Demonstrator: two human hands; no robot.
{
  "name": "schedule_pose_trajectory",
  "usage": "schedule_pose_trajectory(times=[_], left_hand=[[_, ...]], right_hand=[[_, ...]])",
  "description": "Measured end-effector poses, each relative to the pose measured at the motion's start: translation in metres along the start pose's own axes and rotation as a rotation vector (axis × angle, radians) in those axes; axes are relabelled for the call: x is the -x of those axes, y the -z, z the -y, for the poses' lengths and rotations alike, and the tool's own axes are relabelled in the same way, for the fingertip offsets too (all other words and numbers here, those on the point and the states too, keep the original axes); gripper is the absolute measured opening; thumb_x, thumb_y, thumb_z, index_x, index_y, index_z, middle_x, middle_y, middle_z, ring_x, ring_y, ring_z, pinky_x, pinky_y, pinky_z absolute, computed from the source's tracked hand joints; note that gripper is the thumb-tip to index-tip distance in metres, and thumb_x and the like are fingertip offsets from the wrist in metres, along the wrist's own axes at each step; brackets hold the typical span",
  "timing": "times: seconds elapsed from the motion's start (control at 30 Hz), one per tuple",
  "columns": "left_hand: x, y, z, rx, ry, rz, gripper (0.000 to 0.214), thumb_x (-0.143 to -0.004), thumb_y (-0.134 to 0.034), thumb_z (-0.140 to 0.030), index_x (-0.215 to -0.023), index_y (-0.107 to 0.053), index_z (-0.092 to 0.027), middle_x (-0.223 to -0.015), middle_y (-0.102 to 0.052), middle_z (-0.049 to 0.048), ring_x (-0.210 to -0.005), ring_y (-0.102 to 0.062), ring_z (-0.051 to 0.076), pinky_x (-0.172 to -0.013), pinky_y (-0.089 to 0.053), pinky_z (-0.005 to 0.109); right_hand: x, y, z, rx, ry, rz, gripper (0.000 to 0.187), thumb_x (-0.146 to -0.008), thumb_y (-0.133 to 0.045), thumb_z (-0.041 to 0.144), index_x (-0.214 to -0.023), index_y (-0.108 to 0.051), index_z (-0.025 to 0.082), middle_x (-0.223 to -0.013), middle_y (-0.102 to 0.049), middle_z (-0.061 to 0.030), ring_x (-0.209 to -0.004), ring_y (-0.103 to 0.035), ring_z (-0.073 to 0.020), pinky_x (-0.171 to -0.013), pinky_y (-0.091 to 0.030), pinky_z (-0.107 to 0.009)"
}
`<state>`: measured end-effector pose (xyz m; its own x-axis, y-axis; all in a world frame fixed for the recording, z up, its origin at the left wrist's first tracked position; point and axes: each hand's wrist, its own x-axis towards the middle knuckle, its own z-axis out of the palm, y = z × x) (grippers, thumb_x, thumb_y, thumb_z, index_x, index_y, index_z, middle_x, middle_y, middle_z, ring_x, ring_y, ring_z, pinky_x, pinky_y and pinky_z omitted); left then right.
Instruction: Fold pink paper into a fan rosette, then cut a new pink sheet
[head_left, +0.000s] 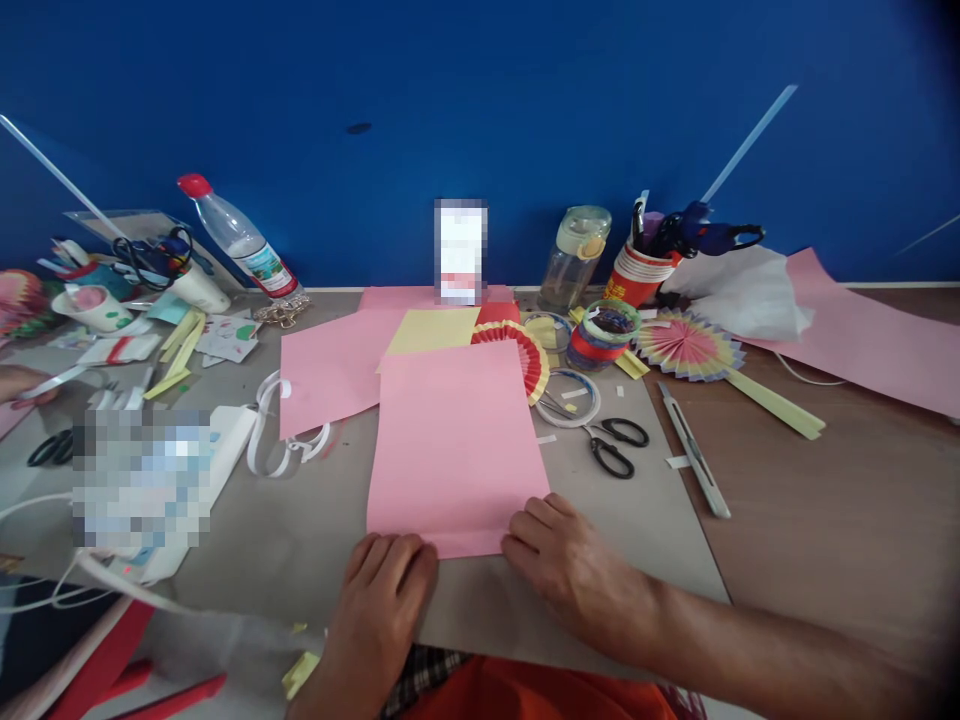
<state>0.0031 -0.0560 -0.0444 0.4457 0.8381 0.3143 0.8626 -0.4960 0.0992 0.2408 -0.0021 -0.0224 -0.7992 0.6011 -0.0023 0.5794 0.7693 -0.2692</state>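
A sheet of pink paper (454, 440) lies in front of me, with a narrow fold along its near edge. At the near left corner my left hand (390, 590) is closed, its curled fingers on the folded edge. My right hand (559, 550) grips the near right corner in the same way, knuckles up. Both sets of fingertips are partly hidden. Beyond the sheet are another pink sheet (322, 370), a yellow sheet (431, 335) and a red and yellow pleated paper fan (532, 360). Black-handled scissors (613, 447) rest to the right.
A utility knife (694, 450) lies at right, near a pleated paper rosette (686, 345). Behind stand a red paper cup (637, 275) of tools, a clear bottle (574, 260) and a lit phone (460, 250). A power strip (225, 440) sits left; another person's hand (26, 385) shows at far left.
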Motion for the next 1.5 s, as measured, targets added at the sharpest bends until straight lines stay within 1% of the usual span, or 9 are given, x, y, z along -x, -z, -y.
schedule_pose_trajectory(times=[0.17, 0.33, 0.5, 0.73, 0.9, 1.1, 1.23, 1.37, 1.5], left_hand=[[-0.009, 0.004, 0.004, 0.039, -0.035, -0.04, 0.03, -0.084, -0.035, 0.0, -0.093, -0.059, -0.015, -0.084, -0.062, 0.0061, -0.078, -0.053, 0.019, -0.078, -0.041, 0.036], [-0.014, 0.01, 0.008, 0.07, -0.025, 0.016, 0.029, -0.083, -0.037, -0.003, -0.09, -0.06, -0.018, -0.081, -0.061, 0.0047, -0.074, -0.053, 0.018, -0.073, -0.04, 0.033], [-0.018, 0.013, 0.009, 0.063, -0.027, 0.06, 0.032, -0.08, -0.038, -0.001, -0.091, -0.061, -0.02, -0.08, -0.06, 0.0035, -0.072, -0.051, 0.017, -0.072, -0.04, 0.032], [-0.015, 0.006, 0.01, -0.028, 0.011, 0.04, 0.029, -0.084, -0.038, -0.005, -0.092, -0.062, -0.019, -0.087, -0.058, 0.0065, -0.079, -0.05, 0.019, -0.074, -0.041, 0.034], [-0.012, 0.003, 0.012, -0.062, -0.051, 0.019, 0.027, -0.088, -0.037, -0.009, -0.098, -0.061, -0.016, -0.09, -0.057, 0.0083, -0.082, -0.05, 0.02, -0.075, -0.043, 0.034], [-0.015, 0.005, 0.012, -0.081, -0.105, -0.002, 0.027, -0.089, -0.036, -0.008, -0.097, -0.062, -0.014, -0.083, -0.057, 0.0079, -0.078, -0.05, 0.02, -0.07, -0.044, 0.032], [-0.015, 0.007, 0.013, -0.045, -0.114, 0.015, 0.029, -0.09, -0.034, -0.008, -0.091, -0.063, -0.014, -0.085, -0.058, 0.0082, -0.081, -0.05, 0.02, -0.071, -0.044, 0.032], [-0.012, 0.009, 0.017, 0.014, -0.122, 0.063, 0.026, -0.09, -0.038, -0.009, -0.095, -0.062, -0.013, -0.092, -0.058, 0.008, -0.086, -0.051, 0.019, -0.076, -0.046, 0.031], [-0.01, 0.011, 0.02, 0.018, -0.098, 0.052, 0.025, -0.091, -0.038, -0.011, -0.097, -0.062, -0.014, -0.097, -0.057, 0.0086, -0.088, -0.051, 0.019, -0.076, -0.046, 0.03]], right_hand=[[0.0, -0.003, -0.001, -0.084, -0.037, 0.002, 0.009, -0.076, -0.055, 0.008, -0.076, -0.056, 0.017, -0.081, -0.058, -0.0047, -0.074, -0.046, -0.018, -0.067, -0.032, -0.032], [-0.001, -0.004, -0.001, -0.168, -0.074, -0.08, 0.016, -0.074, -0.051, 0.002, -0.076, -0.057, 0.017, -0.078, -0.061, -0.0041, -0.071, -0.049, -0.0174, -0.067, -0.036, -0.031], [-0.003, -0.003, -0.005, -0.153, -0.112, -0.074, 0.016, -0.074, -0.053, 0.002, -0.07, -0.056, 0.018, -0.074, -0.06, -0.0031, -0.068, -0.051, -0.0167, -0.064, -0.037, -0.029], [-0.003, -0.007, -0.009, -0.055, -0.146, -0.012, 0.015, -0.075, -0.054, 0.004, -0.072, -0.058, 0.019, -0.079, -0.058, -0.0038, -0.067, -0.049, -0.0157, -0.06, -0.033, -0.03], [-0.004, -0.007, -0.007, 0.007, -0.098, -0.042, 0.011, -0.074, -0.058, 0.009, -0.077, -0.056, 0.019, -0.08, -0.058, -0.005, -0.071, -0.047, -0.0184, -0.061, -0.03, -0.033], [-0.004, -0.002, -0.006, 0.03, -0.064, -0.064, 0.009, -0.077, -0.06, 0.011, -0.073, -0.056, 0.018, -0.079, -0.057, -0.0059, -0.072, -0.045, -0.0191, -0.063, -0.028, -0.035], [-0.002, 0.001, -0.006, 0.056, -0.022, -0.019, 0.007, -0.078, -0.06, 0.014, -0.074, -0.056, 0.018, -0.078, -0.058, -0.005, -0.072, -0.044, -0.0195, -0.064, -0.027, -0.035], [-0.004, 0.002, -0.009, 0.058, -0.003, 0.035, 0.006, -0.077, -0.059, 0.013, -0.076, -0.056, 0.018, -0.079, -0.058, -0.0044, -0.073, -0.044, -0.0189, -0.064, -0.026, -0.035], [-0.006, 0.001, -0.013, 0.033, 0.003, 0.072, 0.007, -0.078, -0.056, 0.011, -0.077, -0.057, 0.018, -0.081, -0.059, -0.0034, -0.074, -0.044, -0.0181, -0.064, -0.025, -0.034]])
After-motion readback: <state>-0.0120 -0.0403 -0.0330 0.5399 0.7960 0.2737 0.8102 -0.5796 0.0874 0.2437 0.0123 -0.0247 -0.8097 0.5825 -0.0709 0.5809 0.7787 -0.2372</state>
